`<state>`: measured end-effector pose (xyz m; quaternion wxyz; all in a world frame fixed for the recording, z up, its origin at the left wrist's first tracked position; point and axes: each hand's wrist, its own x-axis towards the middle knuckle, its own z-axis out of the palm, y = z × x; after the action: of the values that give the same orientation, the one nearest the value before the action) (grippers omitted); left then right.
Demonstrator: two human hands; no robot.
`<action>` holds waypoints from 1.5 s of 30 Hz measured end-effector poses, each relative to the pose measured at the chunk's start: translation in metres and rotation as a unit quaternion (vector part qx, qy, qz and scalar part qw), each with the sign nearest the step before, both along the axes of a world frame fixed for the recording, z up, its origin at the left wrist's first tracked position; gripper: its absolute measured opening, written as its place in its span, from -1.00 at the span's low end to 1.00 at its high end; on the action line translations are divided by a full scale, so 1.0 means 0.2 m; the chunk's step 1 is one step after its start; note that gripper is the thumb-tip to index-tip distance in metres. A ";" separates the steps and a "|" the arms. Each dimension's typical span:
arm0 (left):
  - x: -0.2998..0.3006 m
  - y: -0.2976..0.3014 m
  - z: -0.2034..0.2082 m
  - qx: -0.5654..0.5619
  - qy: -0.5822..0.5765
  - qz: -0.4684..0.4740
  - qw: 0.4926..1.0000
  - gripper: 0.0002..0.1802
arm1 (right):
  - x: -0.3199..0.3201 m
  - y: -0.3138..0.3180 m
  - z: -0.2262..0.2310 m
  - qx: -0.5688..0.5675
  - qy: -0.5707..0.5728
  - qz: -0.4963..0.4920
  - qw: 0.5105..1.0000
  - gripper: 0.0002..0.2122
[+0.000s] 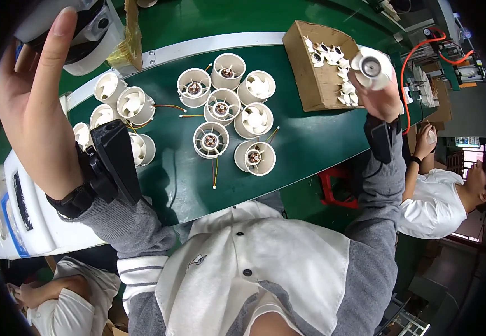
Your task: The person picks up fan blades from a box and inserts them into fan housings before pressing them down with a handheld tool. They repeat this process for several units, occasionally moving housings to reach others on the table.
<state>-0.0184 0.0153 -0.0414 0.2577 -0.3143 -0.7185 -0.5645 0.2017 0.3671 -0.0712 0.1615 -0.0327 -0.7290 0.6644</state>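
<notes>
My left hand [44, 109] is raised at the upper left, thumb stretched up and apart from the fingers, whose tips are partly hidden. It overlaps a pale, dark-edged object beside a whitish container [89, 59]; whether it touches either is unclear. My right hand [382, 99] holds up a white fan impeller [371, 68] with a round metal-ringed hub toward me. Just left of that hand, an open cardboard box [316, 84] contains several white impellers [344, 78]. White cylindrical fan housings [222, 106] stand in the middle of the table, some showing copper coils, others fitted with impellers.
More fan housings [135, 105] with thin wires stand at the left of the green table [176, 187]. A white foam tray [36, 224] lies beyond its left end. Co-workers sit at the lower left [75, 297] and right [436, 204]. A red stool [335, 187] stands below the table edge.
</notes>
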 end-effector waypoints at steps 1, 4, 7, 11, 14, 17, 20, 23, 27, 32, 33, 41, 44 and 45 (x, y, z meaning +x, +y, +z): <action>0.01 -0.04 0.02 -0.022 0.013 0.047 0.999 -0.57 | 0.00 -0.09 -0.01 -0.112 0.064 0.063 0.990 -0.54; 0.01 -0.09 0.02 -0.064 0.036 0.131 0.989 -0.57 | 0.00 -0.21 -0.02 -0.248 0.118 0.131 0.953 -0.47; 0.00 -0.11 0.02 -0.060 0.041 0.115 0.991 -0.57 | -0.03 -0.27 -0.02 -0.300 0.104 0.152 0.936 -0.42; -0.06 -0.17 -0.01 -0.090 0.061 0.077 0.991 -0.55 | -0.18 -0.38 0.07 -0.041 0.004 0.036 0.999 -0.52; -0.01 -0.10 0.01 -0.069 0.011 0.025 0.997 -0.52 | -0.38 -0.40 0.13 0.456 -0.093 0.039 0.884 -0.67; 0.06 -0.13 0.06 -0.046 -0.024 0.004 0.999 -0.50 | -0.59 -0.47 0.08 0.490 -0.059 0.097 0.864 -0.73; 0.06 -0.09 0.05 0.006 -0.060 -0.053 0.997 -0.48 | -0.70 -0.46 -0.01 0.538 -0.067 0.124 0.831 -0.77; 0.07 -0.11 0.05 0.053 -0.095 -0.094 0.990 -0.44 | -0.78 -0.48 -0.09 0.587 -0.091 0.154 0.789 -0.77; 0.05 -0.13 0.03 0.042 -0.093 -0.071 0.992 -0.45 | -0.81 -0.49 -0.16 0.616 -0.118 0.144 0.766 -0.81; 0.02 -0.14 0.02 0.020 -0.084 -0.041 0.995 -0.47 | -0.80 -0.52 -0.16 0.665 -0.115 0.142 0.724 -0.85; 0.02 -0.13 0.02 0.017 -0.080 -0.038 0.996 -0.48 | -0.80 -0.54 -0.16 0.692 -0.103 0.134 0.701 -0.86; -0.07 -0.14 -0.04 -0.006 -0.032 -0.034 0.999 -0.50 | -0.68 -0.36 -0.01 0.560 -0.008 0.149 0.815 -0.89; -0.07 -0.16 -0.05 -0.033 0.004 -0.032 0.999 -0.50 | -0.53 -0.05 0.13 0.610 -0.187 0.075 0.766 -0.87; -0.07 -0.15 -0.04 -0.036 0.008 -0.035 0.999 -0.50 | -0.48 0.10 0.11 0.636 -0.272 0.050 0.721 -0.84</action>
<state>-0.0327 -0.0143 -0.0502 0.2323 -0.3531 -0.7244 -0.5446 0.1047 0.3879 -0.0499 -0.0939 -0.0652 -0.9933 0.0143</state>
